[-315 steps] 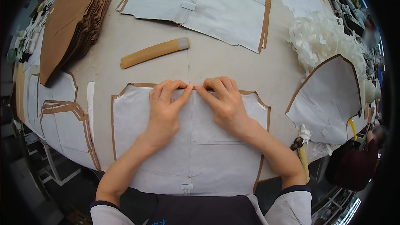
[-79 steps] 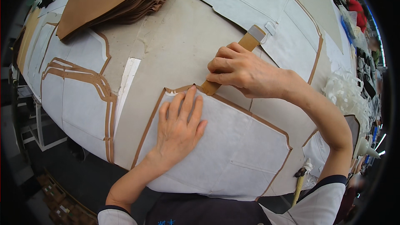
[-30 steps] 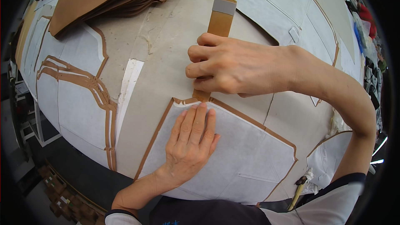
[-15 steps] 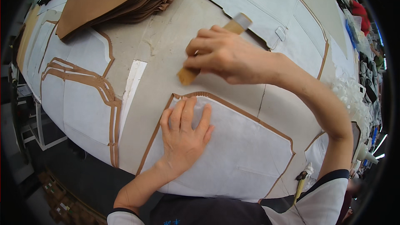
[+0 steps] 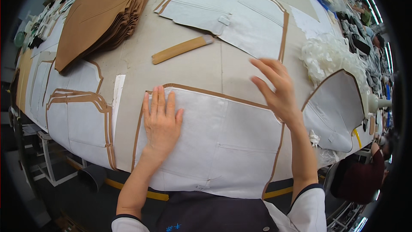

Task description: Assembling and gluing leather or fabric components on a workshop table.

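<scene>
Table (image 5: 180,72); one stick (image 5: 181,50); one central panel (image 5: 214,133)

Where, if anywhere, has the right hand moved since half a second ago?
Yes, rightward: the right hand has crossed the table seam from left to right.

Near panel (image 5: 193,137): pale grey-white face, matt, smooth, papery or thin cloth. Its edging (image 5: 206,92): brown, leather-like, smooth. Stack (image 5: 94,21): brown sheets, also leather-like, matt. Flat stick (image 5: 180,51): tan-yellow, smooth — wood or plastic, cannot tell. Counter (image 5: 193,74): beige, dull, mostly smooth. Heaped strips (image 5: 328,58): white, thin, slightly see-through. Wrapping (image 5: 326,157): crinkled clear plastic — shiny. Apron (image 5: 206,215): dark matt cloth.
</scene>
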